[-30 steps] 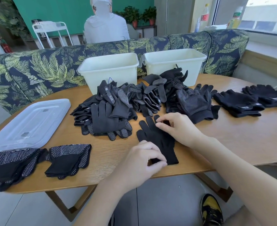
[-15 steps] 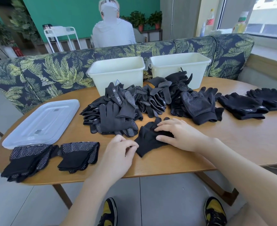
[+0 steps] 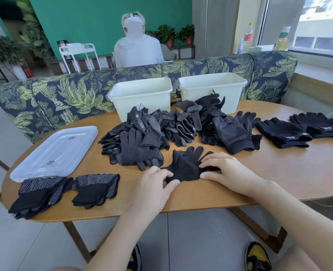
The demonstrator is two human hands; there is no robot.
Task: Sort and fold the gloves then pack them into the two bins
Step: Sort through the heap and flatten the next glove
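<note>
Left hand pinching the cuff end of a plain black glove at frame centre; right hand pressing it flat with fingers extended. Mid-fold, by the look of it. Next: folding over, then setting aside. Bare table to the right; near edge just below. Unsorted pile and two bins above.

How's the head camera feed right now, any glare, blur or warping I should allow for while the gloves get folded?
Head view: bright daylight from the window at upper right, washed out there; the table is evenly lit, no harsh glare. Wide-angle warping bends the table edge and sofa. Both hands and the black glove are sharp; black fabric hides fold detail.
</note>
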